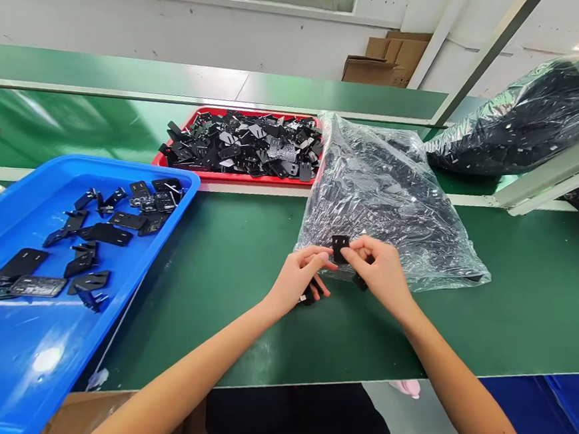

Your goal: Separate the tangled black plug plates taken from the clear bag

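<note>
Between my two hands, over the near edge of a clear plastic bag [379, 203] full of black parts, is a small black plate [341, 248] with two light marks. My right hand [376, 267] pinches this plate, and another black piece [359, 282] shows beneath its fingers. On the other side, my left hand [301, 276] has its fingertips at the plate's left edge. A further black piece [307, 297] is tucked in the lower fingers of that hand.
At the left, a blue tray [138, 269] holds several black plates and pronged parts. A red tray [206, 177] heaped with black parts stands at the back. Another filled bag [522, 118] lies at the right beside a metal post [551, 173]. Cardboard [387, 62] is behind the table.
</note>
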`<action>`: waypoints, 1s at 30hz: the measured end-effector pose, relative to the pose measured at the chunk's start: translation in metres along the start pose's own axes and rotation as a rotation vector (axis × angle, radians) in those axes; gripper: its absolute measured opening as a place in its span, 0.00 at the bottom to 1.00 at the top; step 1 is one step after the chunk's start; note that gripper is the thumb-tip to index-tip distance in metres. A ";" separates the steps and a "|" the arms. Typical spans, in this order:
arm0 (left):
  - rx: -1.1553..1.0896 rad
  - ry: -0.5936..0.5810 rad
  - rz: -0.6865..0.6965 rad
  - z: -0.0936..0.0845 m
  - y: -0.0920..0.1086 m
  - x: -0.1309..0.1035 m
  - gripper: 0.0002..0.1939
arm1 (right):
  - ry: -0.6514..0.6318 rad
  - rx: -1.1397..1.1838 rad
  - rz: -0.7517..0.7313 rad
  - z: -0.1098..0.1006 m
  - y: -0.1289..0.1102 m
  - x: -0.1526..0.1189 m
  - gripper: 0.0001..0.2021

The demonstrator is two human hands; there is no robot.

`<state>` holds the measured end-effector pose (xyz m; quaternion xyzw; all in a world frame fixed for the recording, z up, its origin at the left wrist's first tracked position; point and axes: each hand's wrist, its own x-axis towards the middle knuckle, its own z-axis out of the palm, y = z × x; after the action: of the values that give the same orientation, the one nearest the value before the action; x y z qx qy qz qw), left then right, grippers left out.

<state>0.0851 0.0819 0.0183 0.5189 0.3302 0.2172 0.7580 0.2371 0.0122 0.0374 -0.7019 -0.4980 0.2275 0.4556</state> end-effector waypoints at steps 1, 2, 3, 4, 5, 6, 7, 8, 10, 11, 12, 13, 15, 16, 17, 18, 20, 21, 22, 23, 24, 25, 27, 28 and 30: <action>0.038 -0.004 0.023 0.000 0.000 -0.001 0.19 | -0.033 -0.028 -0.019 0.002 -0.002 -0.002 0.10; 0.067 -0.012 0.041 0.001 -0.001 -0.003 0.19 | -0.065 -0.054 -0.040 0.005 -0.003 -0.005 0.10; 0.084 -0.024 0.049 0.002 -0.001 -0.004 0.18 | -0.086 -0.079 -0.065 0.007 -0.005 -0.007 0.09; 0.088 -0.037 0.045 0.003 -0.001 -0.005 0.18 | -0.095 -0.097 -0.092 0.009 -0.006 -0.009 0.09; 0.079 -0.045 0.031 0.003 -0.002 -0.006 0.18 | -0.092 -0.105 -0.115 0.010 -0.006 -0.010 0.09; 0.062 -0.049 0.010 0.004 -0.002 -0.006 0.18 | -0.080 -0.108 -0.130 0.011 -0.007 -0.011 0.09; 0.042 -0.049 -0.012 0.004 -0.002 -0.006 0.18 | -0.055 -0.113 -0.140 0.010 -0.006 -0.012 0.09; 0.024 -0.046 -0.028 0.004 -0.002 -0.005 0.18 | -0.021 -0.131 -0.148 0.010 -0.006 -0.012 0.10; 0.019 -0.031 -0.042 0.003 -0.002 -0.004 0.18 | 0.055 -0.209 -0.166 0.008 -0.004 -0.011 0.11; 0.031 -0.023 -0.042 0.003 -0.002 -0.003 0.18 | 0.081 -0.259 -0.180 0.008 -0.002 -0.011 0.12; 0.044 -0.018 -0.041 0.002 -0.002 -0.003 0.19 | 0.091 -0.300 -0.196 0.008 -0.001 -0.011 0.12; 0.055 -0.014 -0.041 0.002 -0.002 -0.003 0.19 | 0.084 -0.325 -0.208 0.009 0.000 -0.012 0.12; 0.063 -0.024 -0.038 0.002 -0.001 -0.003 0.19 | 0.043 -0.328 -0.216 0.010 0.001 -0.013 0.12; 0.060 -0.036 -0.032 0.002 -0.001 -0.003 0.19 | 0.018 -0.314 -0.213 0.011 0.001 -0.014 0.12; 0.053 -0.050 -0.022 0.002 -0.002 -0.003 0.19 | -0.007 -0.292 -0.206 0.012 0.000 -0.014 0.12; 0.045 -0.063 -0.012 0.002 -0.002 -0.003 0.19 | -0.037 -0.264 -0.195 0.012 -0.002 -0.014 0.12; 0.030 -0.074 0.014 0.001 -0.004 -0.002 0.20 | -0.122 -0.185 -0.168 0.011 -0.006 -0.014 0.13; 0.024 -0.069 0.024 0.000 -0.005 -0.002 0.21 | -0.172 -0.125 -0.146 0.010 -0.007 -0.013 0.14; 0.018 -0.060 0.031 -0.001 -0.006 -0.001 0.22 | -0.215 -0.049 -0.114 0.008 -0.009 -0.012 0.15; 0.013 -0.050 0.033 -0.001 -0.006 0.000 0.23 | -0.247 0.043 -0.070 0.007 -0.009 -0.011 0.15; 0.006 -0.043 0.033 -0.002 -0.006 0.001 0.23 | -0.264 0.145 -0.017 0.006 -0.009 -0.009 0.14; -0.001 -0.039 0.029 -0.003 -0.005 0.001 0.23 | -0.269 0.250 0.053 0.004 -0.007 -0.007 0.13; -0.021 -0.046 0.008 -0.004 -0.004 0.002 0.24 | -0.263 0.452 0.216 0.001 -0.002 -0.002 0.11; -0.033 -0.055 -0.009 -0.004 -0.002 0.002 0.25 | -0.255 0.543 0.291 -0.001 0.001 0.001 0.11; -0.056 -0.074 -0.043 -0.005 0.000 0.003 0.25 | -0.226 0.701 0.397 -0.003 0.006 0.004 0.12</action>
<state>0.0833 0.0869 0.0169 0.4980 0.3065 0.1907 0.7885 0.2437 0.0145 0.0341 -0.5573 -0.2920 0.5423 0.5569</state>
